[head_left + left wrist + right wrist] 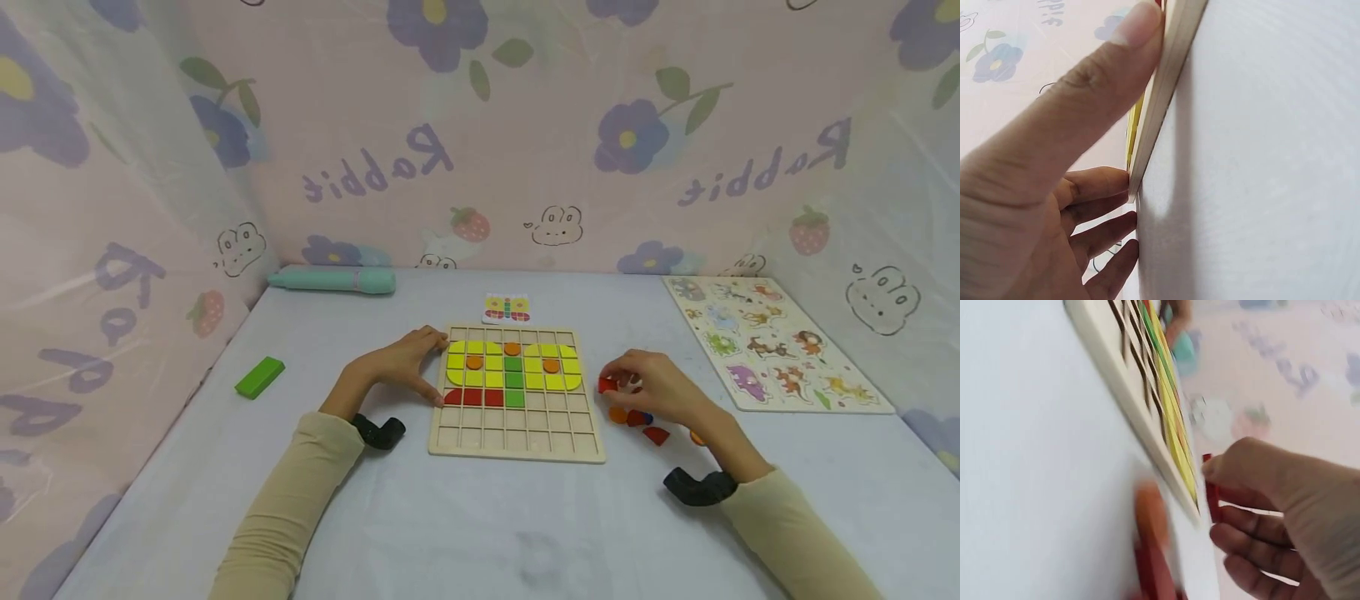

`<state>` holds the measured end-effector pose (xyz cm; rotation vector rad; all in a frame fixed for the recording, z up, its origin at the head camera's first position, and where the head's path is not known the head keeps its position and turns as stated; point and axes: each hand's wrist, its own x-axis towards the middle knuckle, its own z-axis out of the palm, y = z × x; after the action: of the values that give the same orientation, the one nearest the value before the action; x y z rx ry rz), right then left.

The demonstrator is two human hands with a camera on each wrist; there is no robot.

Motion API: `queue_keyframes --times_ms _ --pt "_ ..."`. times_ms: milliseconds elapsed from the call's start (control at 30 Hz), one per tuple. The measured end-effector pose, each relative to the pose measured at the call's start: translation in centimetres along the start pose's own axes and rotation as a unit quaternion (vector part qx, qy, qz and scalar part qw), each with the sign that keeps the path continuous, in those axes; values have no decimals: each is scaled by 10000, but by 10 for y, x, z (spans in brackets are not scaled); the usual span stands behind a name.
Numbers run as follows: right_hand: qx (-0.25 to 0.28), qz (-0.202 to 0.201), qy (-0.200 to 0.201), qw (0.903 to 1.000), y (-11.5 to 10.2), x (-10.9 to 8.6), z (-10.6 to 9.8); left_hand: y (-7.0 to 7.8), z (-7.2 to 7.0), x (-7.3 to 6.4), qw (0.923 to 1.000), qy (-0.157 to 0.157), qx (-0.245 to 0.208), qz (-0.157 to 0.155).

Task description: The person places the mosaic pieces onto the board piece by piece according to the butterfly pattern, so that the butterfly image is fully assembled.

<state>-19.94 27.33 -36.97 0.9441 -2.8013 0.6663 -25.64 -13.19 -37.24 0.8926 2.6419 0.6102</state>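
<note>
Pale pink fabric [495, 125], printed with flowers, strawberries, rabbit faces and lettering, is hung behind a table [420, 517] covered in white. Just beyond the right edge of a wooden grid board [540, 417], and apart from it, a small red piece [608, 385] is held by the right hand [656, 383]; it is pinched between the thumb and the fingers, which are curled. Opposite, the board's left edge is touched by the left hand [397, 362], whose thumb is laid along the side while the other fingers are extended and slightly spread near the far corner.

On the board, two yellow blocks [474, 380] are set left and right of a green column [513, 398]. Three orange discs [512, 348] are placed there too, one above the column and one on each yellow block. A red row [472, 397] is joined to the column's lower left.

Below the right hand, an orange disc, red pieces [657, 436] and a bit of blue are scattered; another orange piece [697, 437] is partly hidden by the wrist. Past the board's far edge, a patterned card [507, 309] is laid. Farther out are seen a green block [260, 377], a teal case [333, 280] and an animal puzzle [772, 346].
</note>
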Motion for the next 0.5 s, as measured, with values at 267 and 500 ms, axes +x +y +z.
queue_keyframes --times_ms 267,500 --pt "640 -527 -273 9962 -47 37 34 -2 0 2 10000 28 31 64" --pt "520 -434 -278 9973 -62 48 48 -1 -1 -1 10000 19 72 15"
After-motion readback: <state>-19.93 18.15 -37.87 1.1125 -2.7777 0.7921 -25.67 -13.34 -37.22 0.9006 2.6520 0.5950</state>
